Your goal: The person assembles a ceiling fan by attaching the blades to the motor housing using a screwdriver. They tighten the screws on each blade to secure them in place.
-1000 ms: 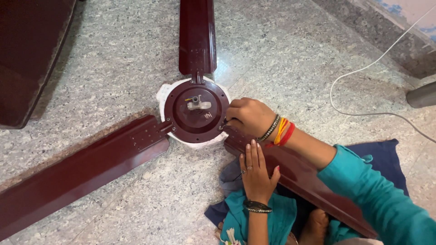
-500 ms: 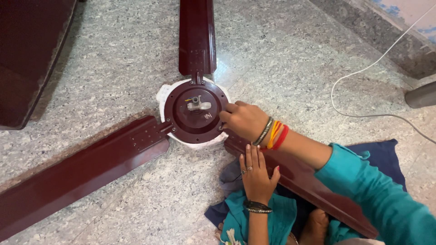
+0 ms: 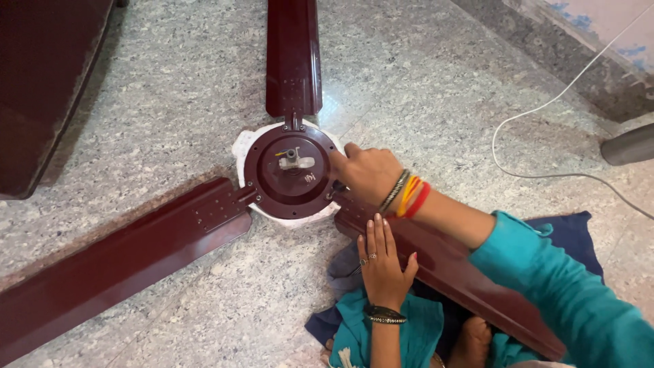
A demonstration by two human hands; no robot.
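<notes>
- Ceiling fan motor hub point(image 3: 291, 170): maroon, round, lying on a white base ring point(image 3: 242, 146) on the speckled stone floor point(image 3: 422, 88), near the middle of the view, short metal shaft point(image 3: 294, 161) pointing up.
- Right hand point(image 3: 368, 174): curled at the hub's right rim, right where the near-right blade point(image 3: 449, 272) joins; fingers bent inward and pressed together over something too small to make out, so cannot tell what is pinched, if anything.
- Left hand point(image 3: 383, 262): fingers straight and close together, flat, palm down on the same blade just below the joint, holding nothing.
- Judged as work at the blade-to-hub joint: best done with the flat palm pressing the blade firmly so it does not swing, fingertips kept square on the fastener, wrist low, hub kept from rocking on its ring.
- Risk, as a guess: a small part slipping off and rolling across the floor; worth keeping the fingertips cupped.
- Count of blades: three – one pointing up point(image 3: 293, 54), one toward lower left point(image 3: 122, 266), one toward lower right under the arms.
- Count of hubs: one; shafts: one.
- Hands in view: two, both the person's own.
- Bangles point(image 3: 407, 194) on the right wrist: several, dark, yellow and red; exact number unclear.
- White cable point(image 3: 545, 112): one, looping across the floor at right.
- Dark blue cloth point(image 3: 572, 235): one, beneath the lap.
</notes>
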